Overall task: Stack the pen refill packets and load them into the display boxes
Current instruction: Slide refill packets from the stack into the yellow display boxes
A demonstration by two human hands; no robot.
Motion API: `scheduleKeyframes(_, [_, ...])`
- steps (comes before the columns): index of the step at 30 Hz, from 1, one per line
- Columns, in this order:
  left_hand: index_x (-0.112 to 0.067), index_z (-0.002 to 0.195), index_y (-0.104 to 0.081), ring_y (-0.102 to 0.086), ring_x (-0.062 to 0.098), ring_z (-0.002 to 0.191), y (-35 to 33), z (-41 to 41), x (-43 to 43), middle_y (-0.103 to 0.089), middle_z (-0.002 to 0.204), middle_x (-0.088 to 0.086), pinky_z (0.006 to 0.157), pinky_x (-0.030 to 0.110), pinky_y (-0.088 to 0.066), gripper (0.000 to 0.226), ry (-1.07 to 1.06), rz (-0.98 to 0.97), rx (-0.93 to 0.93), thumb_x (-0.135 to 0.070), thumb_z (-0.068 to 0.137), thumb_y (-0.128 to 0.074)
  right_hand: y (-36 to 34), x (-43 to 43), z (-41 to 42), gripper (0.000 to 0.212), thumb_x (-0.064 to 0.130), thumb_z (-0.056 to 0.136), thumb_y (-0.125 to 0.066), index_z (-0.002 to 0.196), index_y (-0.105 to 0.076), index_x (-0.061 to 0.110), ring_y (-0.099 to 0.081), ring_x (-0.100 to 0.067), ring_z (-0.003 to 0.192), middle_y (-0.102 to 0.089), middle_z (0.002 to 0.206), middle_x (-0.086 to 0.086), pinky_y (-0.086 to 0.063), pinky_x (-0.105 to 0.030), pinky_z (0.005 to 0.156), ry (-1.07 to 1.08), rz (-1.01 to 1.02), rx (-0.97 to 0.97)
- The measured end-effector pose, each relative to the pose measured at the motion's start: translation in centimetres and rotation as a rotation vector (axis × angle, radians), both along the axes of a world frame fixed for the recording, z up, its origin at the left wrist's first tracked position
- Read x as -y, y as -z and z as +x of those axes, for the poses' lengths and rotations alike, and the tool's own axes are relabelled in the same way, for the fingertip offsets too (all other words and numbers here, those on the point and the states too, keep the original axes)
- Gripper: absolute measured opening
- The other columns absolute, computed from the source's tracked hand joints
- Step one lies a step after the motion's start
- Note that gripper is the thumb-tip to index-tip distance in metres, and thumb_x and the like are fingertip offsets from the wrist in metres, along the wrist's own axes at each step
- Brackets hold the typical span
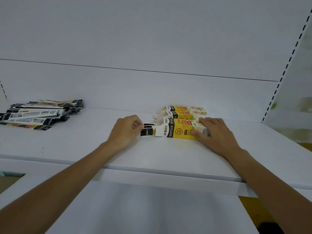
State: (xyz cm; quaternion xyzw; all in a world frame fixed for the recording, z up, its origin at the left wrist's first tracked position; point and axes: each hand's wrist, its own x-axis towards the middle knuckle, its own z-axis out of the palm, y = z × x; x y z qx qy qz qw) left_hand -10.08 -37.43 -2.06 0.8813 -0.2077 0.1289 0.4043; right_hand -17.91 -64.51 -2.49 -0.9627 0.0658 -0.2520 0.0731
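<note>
Packets (148,130) stick out of the open left end of the near box (180,130), and I can see their black ends past its white flap. My left hand (125,130) pinches those ends between thumb and curled fingers. My right hand (215,132) lies over the box's right end, fingers fairly straight across the top, thumb pressed on the yellow face. The box lies on its side on the white shelf (152,157). Two more boxes (184,111) lie just behind it, close together in a row. Well apart to the left, a loose pile (40,114) of packets lies fanned out on the same shelf.
</note>
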Motion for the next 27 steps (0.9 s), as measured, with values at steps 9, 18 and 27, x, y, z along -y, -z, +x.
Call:
scheduleKeyframes(9, [-0.015, 0.115, -0.057, -0.056, 0.017, 0.095, 0.0, 0.4, 2.0, -0.056, 0.107, 0.000, 0.081, 0.025, -0.040, 0.030, -0.020, 0.046, -0.011, -0.013, 0.086, -0.056, 0.0, 0.0, -0.4, 0.063, 0.057, 0.087, -0.045, 0.138, -0.040, 0.021, -0.028, -0.015, 0.130, -0.043, 0.139, 0.004, -0.037, -0.033, 0.098, -0.034, -0.003, 0.014])
scheduleKeyframes(18, [-0.015, 0.111, -0.063, -0.057, 0.013, 0.102, 0.0, 0.6, 2.8, -0.070, 0.105, -0.001, 0.064, 0.000, -0.034, 0.031, 0.117, 0.097, -0.045, -0.001, 0.089, -0.045, 0.0, 0.1, -0.2, 0.061, 0.056, 0.089, -0.044, 0.139, -0.038, 0.022, -0.026, -0.014, 0.131, -0.041, 0.141, 0.005, -0.037, -0.034, 0.098, -0.022, -0.007, -0.004])
scheduleKeyframes(27, [-0.014, 0.103, -0.068, -0.051, 0.033, 0.105, 0.5, 0.8, 3.1, -0.062, 0.116, 0.000, 0.087, 0.046, -0.044, 0.064, 0.217, 0.470, 0.032, -0.014, 0.057, -0.024, 0.1, 0.1, -0.2, 0.061, 0.057, 0.089, -0.042, 0.139, -0.038, 0.022, -0.026, -0.013, 0.131, -0.041, 0.141, 0.005, -0.038, -0.033, 0.096, -0.014, -0.028, -0.008])
